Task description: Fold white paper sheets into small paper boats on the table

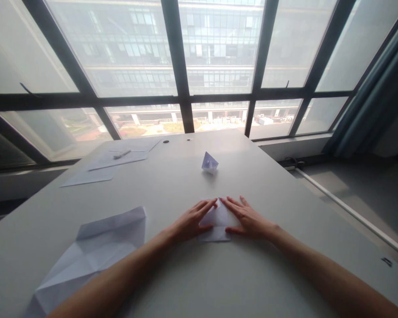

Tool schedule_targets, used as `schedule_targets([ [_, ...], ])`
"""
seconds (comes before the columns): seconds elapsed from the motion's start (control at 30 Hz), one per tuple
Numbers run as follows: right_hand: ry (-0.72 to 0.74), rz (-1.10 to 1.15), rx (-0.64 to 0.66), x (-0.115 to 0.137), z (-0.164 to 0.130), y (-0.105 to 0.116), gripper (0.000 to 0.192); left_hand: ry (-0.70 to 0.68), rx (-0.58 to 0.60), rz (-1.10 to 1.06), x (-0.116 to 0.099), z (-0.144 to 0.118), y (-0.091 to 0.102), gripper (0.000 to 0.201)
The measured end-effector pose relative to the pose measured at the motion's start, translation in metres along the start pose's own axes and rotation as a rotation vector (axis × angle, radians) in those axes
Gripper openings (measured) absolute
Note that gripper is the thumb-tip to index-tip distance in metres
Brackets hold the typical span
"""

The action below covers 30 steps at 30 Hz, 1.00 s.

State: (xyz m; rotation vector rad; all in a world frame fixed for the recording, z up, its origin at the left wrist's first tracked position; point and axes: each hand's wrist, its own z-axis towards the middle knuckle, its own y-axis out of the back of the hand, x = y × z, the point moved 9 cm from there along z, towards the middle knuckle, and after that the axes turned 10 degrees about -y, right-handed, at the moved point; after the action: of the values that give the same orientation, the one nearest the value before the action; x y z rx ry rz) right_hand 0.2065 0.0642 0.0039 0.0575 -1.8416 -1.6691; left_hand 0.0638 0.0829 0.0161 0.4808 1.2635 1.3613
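A small folded sheet of white paper (pixel 218 221) lies flat on the table between my hands, its narrow peak pointing away from me. My left hand (pixel 196 219) rests on its left side, fingertips at the peak and thumb on the lower part. On the other side, my right hand (pixel 244 217) has its fingers spread, with the index fingertip near the peak and the thumb at the right edge. Both hands press down on the paper rather than grip it. Farther up the table stands a small folded paper shape (pixel 210 163) with a pointed top.
A large creased sheet of paper (pixel 96 254) lies at the left, partly behind my left forearm. Flat sheets (pixel 119 159) lie at the far left with a small white object (pixel 122 154) on them. Windows (pixel 219 48) rise beyond the white table (pixel 172 176); a curtain (pixel 371 92) hangs at right.
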Motion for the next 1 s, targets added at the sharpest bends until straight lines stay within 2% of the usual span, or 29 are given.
schedule_targets([
  [0.1, 0.019, -0.002, 0.023, 0.002, 0.0, -0.001, 0.085, -0.069, 0.022, 0.027, -0.007, 0.003, 0.001, 0.074],
  [0.2, 0.037, 0.01, 0.034, 0.004, 0.0, 0.0, 0.08, -0.045, 0.037, 0.014, -0.008, 0.002, 0.0, 0.068],
  [0.33, 0.048, 0.043, 0.028, 0.005, -0.002, 0.003, 0.08, 0.072, 0.004, 0.002, 0.002, -0.004, 0.002, 0.079],
  [0.5, 0.099, 0.074, 0.01, 0.012, -0.006, 0.01, 0.079, -0.006, 0.035, -0.029, -0.001, -0.003, -0.003, 0.09],
  [0.67, 0.135, 0.103, -0.012, 0.015, -0.006, 0.014, 0.068, 0.004, 0.046, 0.016, -0.001, -0.003, -0.003, 0.081],
  [0.77, 0.12, 0.144, -0.102, 0.008, -0.004, 0.017, 0.054, 0.042, 0.036, 0.0, 0.002, -0.006, -0.003, 0.074],
  [0.87, 0.086, 0.246, -0.268, -0.003, -0.002, 0.028, 0.034, 0.082, -0.027, -0.024, 0.007, -0.008, 0.002, 0.073],
  [1.0, -0.052, 0.479, -0.527, -0.033, -0.006, 0.049, 0.035, 0.044, -0.059, -0.077, 0.005, -0.004, 0.009, 0.068],
])
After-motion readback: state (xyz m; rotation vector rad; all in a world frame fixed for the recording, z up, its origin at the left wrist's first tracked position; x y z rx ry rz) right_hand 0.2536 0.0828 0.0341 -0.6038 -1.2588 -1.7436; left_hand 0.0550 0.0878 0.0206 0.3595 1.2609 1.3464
